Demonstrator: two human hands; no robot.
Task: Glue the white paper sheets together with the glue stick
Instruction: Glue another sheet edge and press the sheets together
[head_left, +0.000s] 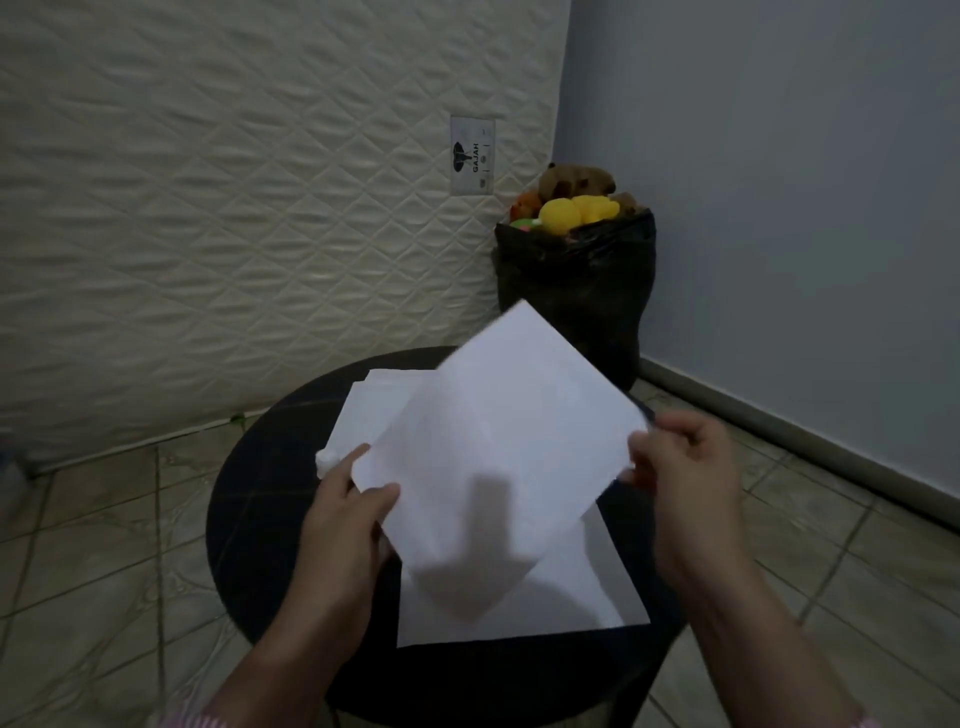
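I hold a white paper sheet (498, 441) lifted and tilted above a round black table (260, 499). My left hand (348, 514) pinches its left corner, and my right hand (685, 462) grips its right corner. Something reddish shows in my right palm; I cannot tell what it is. Another white sheet (582, 592) lies flat on the table below, partly covered by the raised one. More white sheets (374, 410) lie stacked toward the table's far left. No glue stick is clearly visible.
A black bag (576, 280) stuffed with plush toys stands in the corner behind the table. A quilted mattress (234, 208) leans against the left wall. Tiled floor surrounds the table.
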